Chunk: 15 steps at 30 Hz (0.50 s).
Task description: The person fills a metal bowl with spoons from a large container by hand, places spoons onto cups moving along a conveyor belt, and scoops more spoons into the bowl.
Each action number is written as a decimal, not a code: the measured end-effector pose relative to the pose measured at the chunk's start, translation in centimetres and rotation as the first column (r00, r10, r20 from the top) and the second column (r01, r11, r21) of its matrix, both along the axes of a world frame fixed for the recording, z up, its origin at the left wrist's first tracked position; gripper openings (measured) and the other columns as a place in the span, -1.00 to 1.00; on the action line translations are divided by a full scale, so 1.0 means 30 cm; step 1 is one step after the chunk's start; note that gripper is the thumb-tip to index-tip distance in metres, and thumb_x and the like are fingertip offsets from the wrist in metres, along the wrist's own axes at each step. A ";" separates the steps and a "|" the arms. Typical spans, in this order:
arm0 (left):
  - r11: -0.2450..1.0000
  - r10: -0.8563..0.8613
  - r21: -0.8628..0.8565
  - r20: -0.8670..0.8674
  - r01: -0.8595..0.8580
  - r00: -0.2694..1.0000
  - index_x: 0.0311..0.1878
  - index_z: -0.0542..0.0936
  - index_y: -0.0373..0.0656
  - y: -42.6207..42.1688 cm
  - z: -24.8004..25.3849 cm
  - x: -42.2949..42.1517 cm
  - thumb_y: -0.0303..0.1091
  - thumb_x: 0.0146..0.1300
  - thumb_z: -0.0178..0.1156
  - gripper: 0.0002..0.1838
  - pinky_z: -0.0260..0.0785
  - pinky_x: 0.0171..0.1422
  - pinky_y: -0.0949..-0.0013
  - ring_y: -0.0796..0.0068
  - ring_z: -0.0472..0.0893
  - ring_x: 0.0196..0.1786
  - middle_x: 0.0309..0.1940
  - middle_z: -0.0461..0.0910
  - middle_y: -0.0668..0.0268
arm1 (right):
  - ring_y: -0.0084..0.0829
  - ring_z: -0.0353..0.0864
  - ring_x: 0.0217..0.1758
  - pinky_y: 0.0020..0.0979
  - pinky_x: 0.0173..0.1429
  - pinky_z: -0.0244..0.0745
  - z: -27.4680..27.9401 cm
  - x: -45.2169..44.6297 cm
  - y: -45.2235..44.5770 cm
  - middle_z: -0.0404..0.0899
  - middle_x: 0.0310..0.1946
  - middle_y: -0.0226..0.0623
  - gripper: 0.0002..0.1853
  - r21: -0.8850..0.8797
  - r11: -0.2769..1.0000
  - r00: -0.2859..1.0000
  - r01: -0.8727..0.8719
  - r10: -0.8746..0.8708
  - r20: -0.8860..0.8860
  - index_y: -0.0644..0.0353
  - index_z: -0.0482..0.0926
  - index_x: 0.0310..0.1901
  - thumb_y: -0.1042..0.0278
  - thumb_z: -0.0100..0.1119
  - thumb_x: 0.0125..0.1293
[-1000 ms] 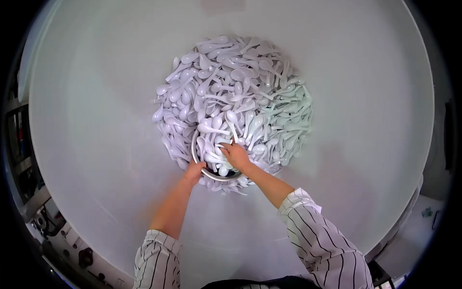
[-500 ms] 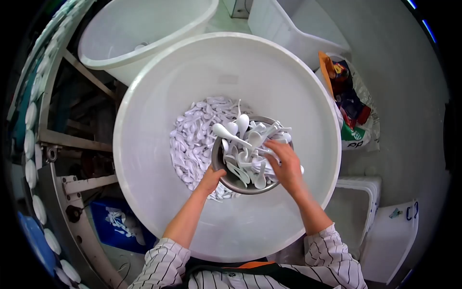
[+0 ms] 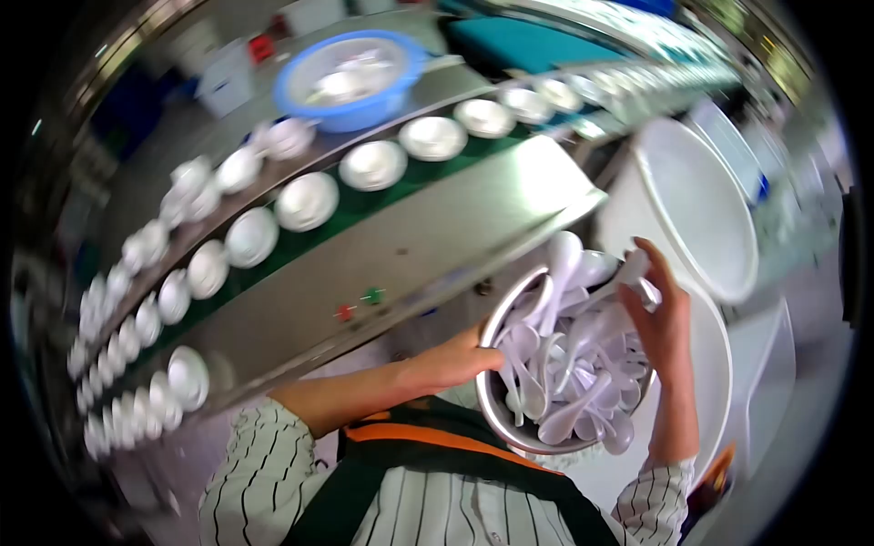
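Observation:
A round metal bowl [image 3: 492, 400] heaped with white spoons [image 3: 574, 364] is held up in front of my body. My left hand [image 3: 464, 358] grips the bowl's left rim, the thumb over the edge. At the right side of the heap, my right hand [image 3: 660, 314] has its fingers closed around some spoons at the top. Several spoon handles and bowls stick out above the rim. The large white tub [image 3: 710, 364] is partly behind the bowl and my right arm.
A green conveyor belt [image 3: 341, 211] carries rows of white dishes past a metal ledge [image 3: 437, 227]. Beyond it stands a blue-rimmed basin [image 3: 350, 123] holding white pieces. Another white tub [image 3: 701, 200] is at the right. White dishes [image 3: 187, 378] line the ledge's left end.
The view has swung from the large tub to the conveyor. The filled bowl has been lifted out of the tub in my left hand. My right hand has closed on spoons at the heap's edge.

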<state>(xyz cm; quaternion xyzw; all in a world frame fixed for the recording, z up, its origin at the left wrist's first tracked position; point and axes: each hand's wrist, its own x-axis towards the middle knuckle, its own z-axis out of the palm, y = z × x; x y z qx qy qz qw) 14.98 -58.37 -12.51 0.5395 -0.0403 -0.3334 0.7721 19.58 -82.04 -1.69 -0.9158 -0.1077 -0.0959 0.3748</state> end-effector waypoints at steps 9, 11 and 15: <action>0.856 0.512 0.232 -0.259 -0.462 0.819 0.07 0.47 -0.33 0.415 0.111 -0.286 -0.49 0.01 0.11 -0.53 0.37 0.08 0.39 0.44 0.51 0.01 -0.10 0.54 0.20 | -0.24 0.68 -0.22 -0.33 -0.19 0.54 0.162 0.405 0.709 0.62 -0.27 -0.05 -0.70 0.028 0.765 0.766 -0.643 0.642 0.037 0.15 0.37 0.01 0.62 0.00 0.25; 0.774 0.633 0.254 -0.357 -0.581 0.687 0.03 0.48 -0.34 0.435 0.075 -0.358 -0.50 0.01 0.10 -0.57 0.39 0.02 0.42 0.49 0.54 -0.07 -0.16 0.56 0.23 | 0.01 0.61 -0.37 -0.14 -0.30 0.50 -0.006 0.565 0.965 0.60 -0.44 0.00 -0.73 -0.178 0.537 0.502 -0.825 0.840 0.207 0.15 0.40 -0.05 0.54 0.02 0.19; 0.613 0.789 0.350 -0.320 -0.709 0.524 0.08 0.44 -0.33 0.513 0.049 -0.489 -0.51 0.01 0.10 -0.53 0.37 0.03 0.43 0.48 0.53 -0.08 -0.15 0.55 0.26 | -0.13 0.64 -0.42 -0.15 -0.35 0.51 -0.347 0.567 1.550 0.60 -0.50 -0.14 -0.73 -0.572 0.394 0.257 -0.719 0.916 0.308 0.10 0.51 -0.09 0.47 0.06 0.12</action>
